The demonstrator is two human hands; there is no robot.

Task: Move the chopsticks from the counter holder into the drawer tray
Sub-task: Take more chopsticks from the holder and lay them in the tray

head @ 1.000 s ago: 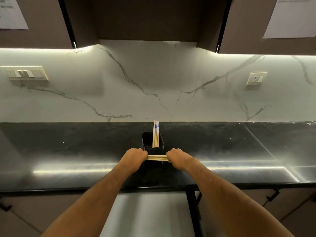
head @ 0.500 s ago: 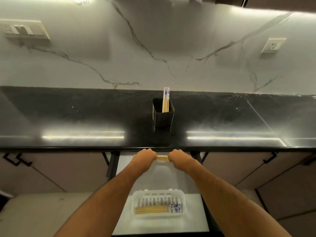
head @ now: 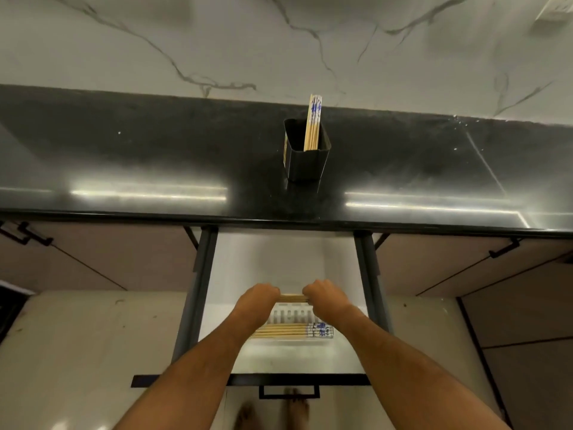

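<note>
A small bundle of wooden chopsticks (head: 292,298) lies level between my two fists. My left hand (head: 258,300) grips one end and my right hand (head: 326,297) grips the other. They hover just above the white slotted tray (head: 288,318) in the open drawer (head: 279,262). Several chopsticks with blue-patterned tops (head: 291,331) lie flat in that tray. On the black counter (head: 155,156) stands the dark holder (head: 305,162), with a few more chopsticks (head: 312,125) upright in it.
The drawer's dark side rails (head: 198,287) run left and right of the tray, and its black front with a handle (head: 288,391) is nearest me. Closed cabinet doors flank the drawer. My bare feet show on the floor below.
Both hands have carried the bundle from in front of the holder, down past the counter edge, to just above the tray. The camera has tilted downward.
</note>
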